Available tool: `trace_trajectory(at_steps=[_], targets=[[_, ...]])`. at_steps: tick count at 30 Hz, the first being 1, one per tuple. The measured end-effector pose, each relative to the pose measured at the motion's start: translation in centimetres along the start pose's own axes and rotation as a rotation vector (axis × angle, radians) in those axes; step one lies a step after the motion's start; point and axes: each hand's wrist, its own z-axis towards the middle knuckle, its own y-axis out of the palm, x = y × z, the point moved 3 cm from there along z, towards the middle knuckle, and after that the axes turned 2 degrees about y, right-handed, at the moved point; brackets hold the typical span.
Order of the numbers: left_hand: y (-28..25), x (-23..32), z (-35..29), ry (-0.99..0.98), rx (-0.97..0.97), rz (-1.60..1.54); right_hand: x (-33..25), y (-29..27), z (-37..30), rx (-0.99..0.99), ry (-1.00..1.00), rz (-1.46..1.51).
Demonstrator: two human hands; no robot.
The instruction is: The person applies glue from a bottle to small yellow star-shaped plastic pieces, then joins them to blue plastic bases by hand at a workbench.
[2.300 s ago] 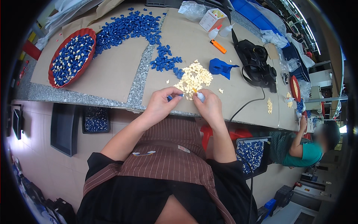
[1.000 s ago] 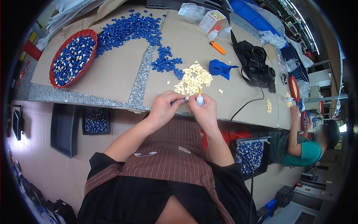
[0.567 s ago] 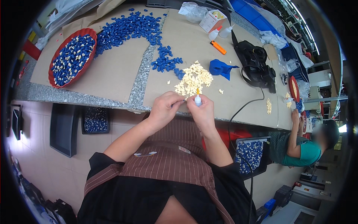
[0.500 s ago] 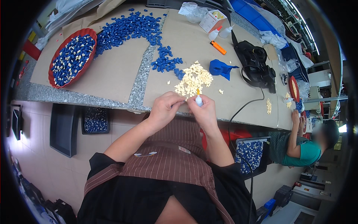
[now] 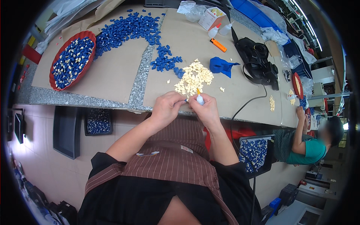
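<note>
Small blue piece [image 5: 186,100] being pinched by the left hand [image 5: 164,109], thumb and fingers closed, most of the piece being hidden by them. White bottle [image 5: 200,99] being gripped in the right hand [image 5: 207,111], fingers wrapped round it, its orange-yellow nozzle being pointed away from the body, toward the cream pieces [image 5: 195,78]. Both sets of fingertips being held together just above the near edge of the table [image 5: 116,73]; whether a cream piece is also being pinched between them cannot be told.

Containers: a mix of blue and cream pieces is being held in the red scalloped dish [image 5: 92,60], at the left of the table. A similar mix is being held in the dark bin [image 5: 98,133] below the table edge on the left, and in the tray [image 5: 257,137] below it on the right. A deep black tray [image 5: 66,131] is being kept beside the dark bin. Cream bits are being held in the far red dish [image 5: 300,90], near the co-worker [image 5: 313,150]. Loose blue pieces [image 5: 125,30] are being kept in a heap right of the scalloped dish. Two further bottles [image 5: 214,31], one red-capped, are being stood beside a carton [image 5: 211,19].
</note>
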Motion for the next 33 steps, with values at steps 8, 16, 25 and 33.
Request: trace_trajectory(at_steps=[8, 16, 25, 33], targets=[[0.3, 0.1, 0.2, -0.021, -0.009, 0.002, 0.6, 0.0, 0.3, 0.006, 0.015, 0.027], [0.3, 0.2, 0.2, 0.027, -0.01, 0.038, 1.0, 0.1, 0.5, 0.014, -0.042, -0.004], [-2.8, -1.5, 1.0, -0.654, 0.015, -0.848, -0.2, -1.2, 0.0, 0.028, 0.0, 0.124], [-9.5, -3.6, 3.9, -0.718, 0.125, -0.624, -0.3, -2.2, -0.1, -0.012, -0.091, 0.363]])
